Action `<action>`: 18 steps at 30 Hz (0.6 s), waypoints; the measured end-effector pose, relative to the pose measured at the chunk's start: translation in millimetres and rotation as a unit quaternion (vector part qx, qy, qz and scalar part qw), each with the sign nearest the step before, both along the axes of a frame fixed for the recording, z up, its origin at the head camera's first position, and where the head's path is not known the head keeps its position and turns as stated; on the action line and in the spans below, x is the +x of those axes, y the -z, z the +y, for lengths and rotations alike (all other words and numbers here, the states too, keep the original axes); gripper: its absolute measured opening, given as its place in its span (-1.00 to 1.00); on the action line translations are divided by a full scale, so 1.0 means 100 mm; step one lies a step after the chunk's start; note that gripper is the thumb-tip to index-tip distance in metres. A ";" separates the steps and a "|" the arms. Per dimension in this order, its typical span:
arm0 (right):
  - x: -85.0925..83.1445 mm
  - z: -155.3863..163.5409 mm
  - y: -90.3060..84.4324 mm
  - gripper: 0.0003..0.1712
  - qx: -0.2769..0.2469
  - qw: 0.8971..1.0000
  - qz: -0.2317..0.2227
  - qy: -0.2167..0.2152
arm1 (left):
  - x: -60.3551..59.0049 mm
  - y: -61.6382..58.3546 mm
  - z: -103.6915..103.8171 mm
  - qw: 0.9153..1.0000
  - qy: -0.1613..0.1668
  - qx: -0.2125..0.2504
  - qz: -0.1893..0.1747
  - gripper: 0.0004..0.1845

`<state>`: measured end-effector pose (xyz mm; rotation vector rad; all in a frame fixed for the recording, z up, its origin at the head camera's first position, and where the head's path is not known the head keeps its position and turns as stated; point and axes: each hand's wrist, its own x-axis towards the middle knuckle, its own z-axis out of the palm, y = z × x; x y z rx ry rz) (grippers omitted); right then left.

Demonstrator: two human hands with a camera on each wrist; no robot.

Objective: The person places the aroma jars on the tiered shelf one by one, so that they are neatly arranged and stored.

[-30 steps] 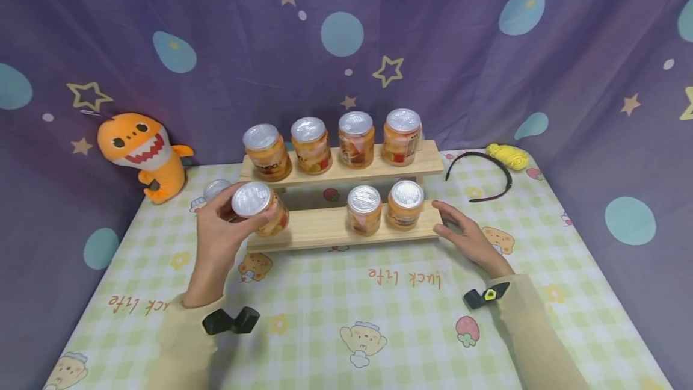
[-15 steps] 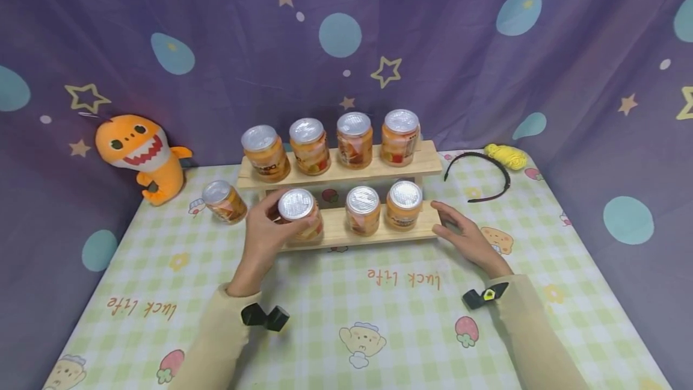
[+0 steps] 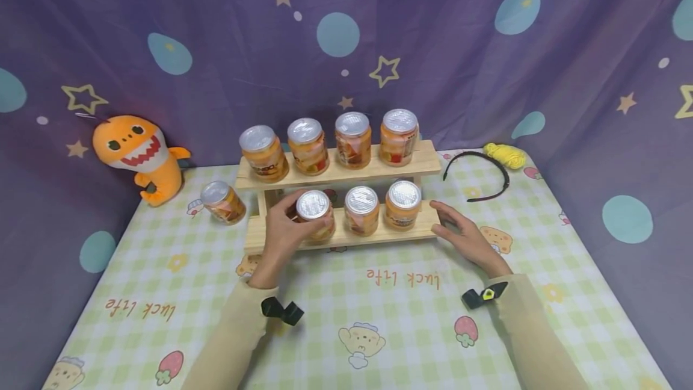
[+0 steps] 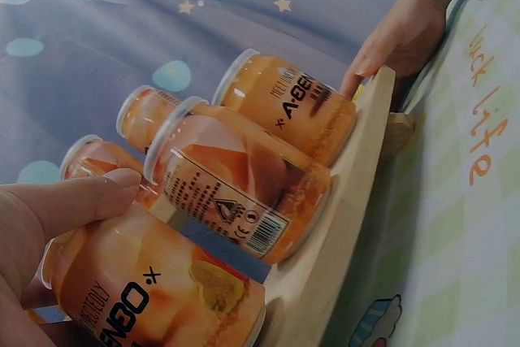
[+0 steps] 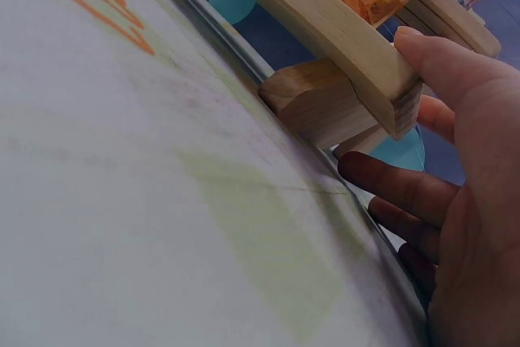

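Star-printed purple cloth backed the checked table, centre frame. On the wooden rack's lower shelf (image 3: 373, 236), the left hand (image 3: 284, 230) gripped an upright orange jar (image 3: 314, 214), just left of its neighbours; the right hand (image 3: 462, 235), fingers spread, pressed the shelf end.

Four cans (image 3: 327, 146) on upper shelf (image 3: 433, 164), three below (one can (image 3: 222, 202) left, on table (image 3: 379, 330))

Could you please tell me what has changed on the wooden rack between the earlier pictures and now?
The left hand, gripping an orange silver-lidded jar, carried it rightward along the two-tier wooden rack's lower shelf until it sits beside the two jars already there. The right hand stayed at the rack's right end. The four upper jars, the lone jar on the checked tablecloth and the orange shark plush stayed put.
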<state>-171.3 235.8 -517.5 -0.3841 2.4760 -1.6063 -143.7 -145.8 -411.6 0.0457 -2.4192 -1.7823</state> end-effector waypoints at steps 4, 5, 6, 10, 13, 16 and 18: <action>-0.01 0.00 0.01 -0.31 0.004 1.000 0.003 0.000 | -0.01 0.03 0.00 1.000 -0.002 0.001 0.006 -0.31; -0.01 0.00 0.02 -0.31 0.004 1.000 0.004 -0.001 | -0.01 0.04 0.00 1.000 -0.002 0.000 0.007 -0.31; -0.01 0.00 0.02 -0.31 0.005 1.000 0.004 -0.001 | -0.01 0.04 0.00 1.000 -0.003 0.000 0.008 -0.31; -0.01 0.00 0.02 -0.31 0.005 1.000 0.004 -0.001 | -0.02 0.06 -0.01 1.000 -0.002 -0.001 0.008 -0.31; 0.00 0.00 0.01 -0.31 0.005 1.000 0.002 0.000 | -0.02 0.06 -0.01 1.000 0.002 -0.001 0.007 -0.29; 0.00 0.00 0.01 -0.30 0.005 1.000 0.001 0.000 | -0.02 0.05 0.00 1.000 0.008 -0.007 0.005 -0.28; 0.00 0.00 0.02 -0.31 0.005 1.000 0.000 0.001 | -0.01 0.02 0.00 1.000 0.007 -0.017 0.007 -0.26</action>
